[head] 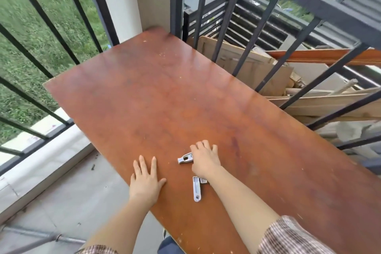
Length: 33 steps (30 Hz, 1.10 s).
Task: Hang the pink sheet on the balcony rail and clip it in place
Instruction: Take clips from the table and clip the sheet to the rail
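White clip (185, 158) on the brown counter (165, 93), its far end under the fingers of the right hand (205, 159), whose grip closes on it. A second white clip (196, 188) lies just nearer, beside the right wrist. Left hand (145, 181) rests flat, grip open, fingers spread. Dark balcony rail (305, 0) borders the counter. No legible writing.

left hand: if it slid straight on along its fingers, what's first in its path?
Looks free. The left hand lies flat on the wooden tabletop, fingers pointing up-board. Both clips lie off to its right, out of line. Only bare board ahead, then probably the far-left edge before the railing; depth unclear.
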{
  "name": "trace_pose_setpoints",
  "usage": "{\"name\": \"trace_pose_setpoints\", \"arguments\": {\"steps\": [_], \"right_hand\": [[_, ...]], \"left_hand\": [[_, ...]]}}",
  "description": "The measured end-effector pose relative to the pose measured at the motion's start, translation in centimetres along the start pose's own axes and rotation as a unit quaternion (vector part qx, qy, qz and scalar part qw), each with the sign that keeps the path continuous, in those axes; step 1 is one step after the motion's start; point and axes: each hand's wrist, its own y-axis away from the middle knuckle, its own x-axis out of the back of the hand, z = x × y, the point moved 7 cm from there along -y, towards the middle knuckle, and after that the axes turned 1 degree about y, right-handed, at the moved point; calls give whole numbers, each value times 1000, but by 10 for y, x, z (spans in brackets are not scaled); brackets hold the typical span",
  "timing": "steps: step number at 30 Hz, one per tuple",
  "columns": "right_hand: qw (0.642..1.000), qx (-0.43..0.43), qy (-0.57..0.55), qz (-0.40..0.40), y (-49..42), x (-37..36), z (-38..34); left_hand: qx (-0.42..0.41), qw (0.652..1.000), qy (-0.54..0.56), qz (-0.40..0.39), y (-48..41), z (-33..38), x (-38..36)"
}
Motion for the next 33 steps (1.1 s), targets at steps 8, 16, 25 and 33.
{"name": "trace_pose_setpoints", "arguments": {"steps": [8,16,25,33], "right_hand": [[994,38,95,27,-6,-4,-2],[999,11,-16,45,4,3,-13],[991,38,-127,-3,31,21,-76],[973,124,-195,-11,55,52,-222]], "left_hand": [[3,999,-18,-29,-4,3,-1],[-22,994,20,-108,-7,-4,15],[-22,988,148,-41,48,-65,50],[33,980,158,118,118,-198,114]]}}
